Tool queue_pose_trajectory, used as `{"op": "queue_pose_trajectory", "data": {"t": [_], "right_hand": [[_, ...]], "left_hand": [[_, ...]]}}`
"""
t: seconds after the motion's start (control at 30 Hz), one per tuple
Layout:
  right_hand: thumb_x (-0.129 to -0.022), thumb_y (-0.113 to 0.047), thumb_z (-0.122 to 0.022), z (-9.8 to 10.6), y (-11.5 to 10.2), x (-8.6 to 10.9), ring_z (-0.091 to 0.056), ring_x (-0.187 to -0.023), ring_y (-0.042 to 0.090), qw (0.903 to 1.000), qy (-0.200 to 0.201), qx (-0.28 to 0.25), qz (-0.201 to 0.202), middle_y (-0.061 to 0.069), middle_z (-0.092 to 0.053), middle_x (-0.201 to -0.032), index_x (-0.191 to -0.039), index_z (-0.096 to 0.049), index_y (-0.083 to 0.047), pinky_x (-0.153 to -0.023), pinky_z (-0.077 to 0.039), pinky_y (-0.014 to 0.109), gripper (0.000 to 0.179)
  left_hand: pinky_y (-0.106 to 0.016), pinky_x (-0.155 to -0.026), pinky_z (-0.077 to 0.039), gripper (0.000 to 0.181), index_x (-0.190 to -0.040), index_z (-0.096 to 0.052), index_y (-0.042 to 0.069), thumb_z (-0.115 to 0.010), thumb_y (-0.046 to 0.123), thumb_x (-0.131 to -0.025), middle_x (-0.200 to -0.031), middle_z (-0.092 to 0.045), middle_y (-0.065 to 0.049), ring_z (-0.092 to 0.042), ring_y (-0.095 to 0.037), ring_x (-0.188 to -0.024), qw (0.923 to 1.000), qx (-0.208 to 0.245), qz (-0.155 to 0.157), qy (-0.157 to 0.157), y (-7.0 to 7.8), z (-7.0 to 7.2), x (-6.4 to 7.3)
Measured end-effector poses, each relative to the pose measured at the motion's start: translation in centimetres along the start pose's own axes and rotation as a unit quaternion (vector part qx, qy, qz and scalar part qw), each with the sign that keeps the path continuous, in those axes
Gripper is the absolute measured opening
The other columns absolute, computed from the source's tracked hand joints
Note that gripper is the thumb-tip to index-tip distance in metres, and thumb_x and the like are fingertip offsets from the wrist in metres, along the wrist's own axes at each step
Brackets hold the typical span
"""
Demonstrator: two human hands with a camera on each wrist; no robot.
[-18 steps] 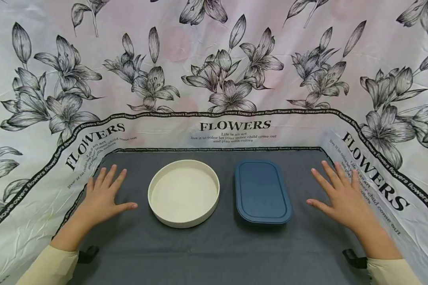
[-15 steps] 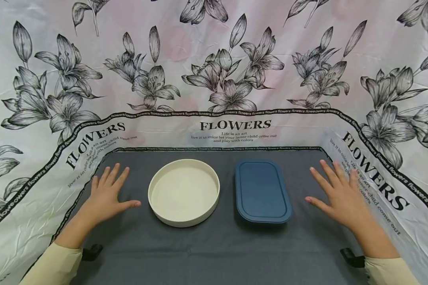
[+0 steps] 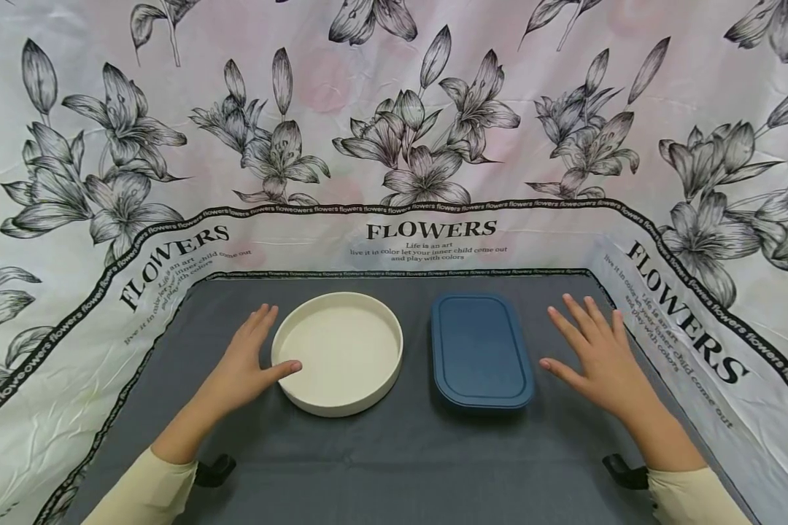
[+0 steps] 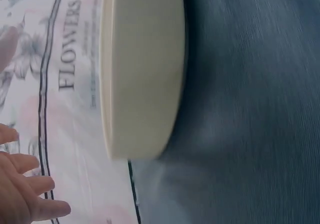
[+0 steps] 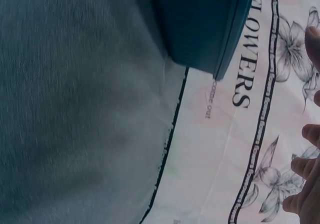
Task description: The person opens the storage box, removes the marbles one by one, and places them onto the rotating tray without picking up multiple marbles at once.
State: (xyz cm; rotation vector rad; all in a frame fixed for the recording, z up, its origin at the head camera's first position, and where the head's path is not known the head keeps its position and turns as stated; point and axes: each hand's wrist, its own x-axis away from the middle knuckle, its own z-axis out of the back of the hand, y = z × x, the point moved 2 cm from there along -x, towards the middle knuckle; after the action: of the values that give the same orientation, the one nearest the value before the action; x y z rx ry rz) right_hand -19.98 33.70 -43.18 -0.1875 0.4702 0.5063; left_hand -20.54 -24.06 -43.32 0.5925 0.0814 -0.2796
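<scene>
Left hand (image 3: 239, 372) and right hand (image 3: 600, 364) were brought inward, grips spread, empty. Cream dish (image 3: 344, 354) could be nudged by lowered left thumb (image 3: 284, 370).

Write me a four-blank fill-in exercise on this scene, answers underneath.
In the head view, the cream dish lies to the ____ of the rectangular container.
That container is coloured ____.
The largest word on the printed cloth is ____.
Nearest the container is the person's ____ grip.

Missing words: left; blue; FLOWERS; right.
</scene>
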Motion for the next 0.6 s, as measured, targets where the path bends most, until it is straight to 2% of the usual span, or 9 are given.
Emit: {"op": "queue_pose_trajectory", "data": {"t": [0.2,0.47,0.6], "right_hand": [[-0.09,-0.056,-0.072,-0.5,-1.1,-0.3,-0.01,-0.158,0.039,0.9999,-0.002,-0.01,0.007,0.017,-0.026,-0.168,-0.163,-0.032,-0.022,-0.123,0.002,0.072,0.09],[-0.09,-0.056,-0.072,-0.8,-2.0,-0.8,-0.011,-0.158,0.039,0.9993,-0.007,-0.025,0.026,0.016,-0.027,-0.168,-0.164,-0.03,-0.023,-0.123,0.001,0.071,0.091],[-0.089,-0.054,-0.074,-1.1,-2.5,-1.0,-0.011,-0.158,0.038,0.999,-0.007,-0.033,0.03,0.016,-0.028,-0.167,-0.163,-0.032,-0.021,-0.124,0.0,0.069,0.091]], "left_hand": [[-0.075,-0.118,-0.018,0.11,-0.166,-0.019,0.014,-0.08,0.056,-0.085,-0.172,-0.013,-0.014,-0.008,-0.042,-0.158,0.9987,0.046,-0.024,0.001,2.4,-1.7,-0.5],[-0.063,-0.122,-0.027,0.109,-0.166,-0.019,0.018,-0.084,0.047,-0.084,-0.171,-0.019,-0.008,-0.019,-0.033,-0.157,0.9933,0.097,-0.06,0.011,6.4,-4.1,-0.7],[-0.059,-0.124,-0.026,0.108,-0.166,-0.019,0.021,-0.084,0.047,-0.084,-0.171,-0.02,-0.004,-0.02,-0.029,-0.157,0.9898,0.119,-0.076,0.016,8.1,-5.6,-1.0]]}}
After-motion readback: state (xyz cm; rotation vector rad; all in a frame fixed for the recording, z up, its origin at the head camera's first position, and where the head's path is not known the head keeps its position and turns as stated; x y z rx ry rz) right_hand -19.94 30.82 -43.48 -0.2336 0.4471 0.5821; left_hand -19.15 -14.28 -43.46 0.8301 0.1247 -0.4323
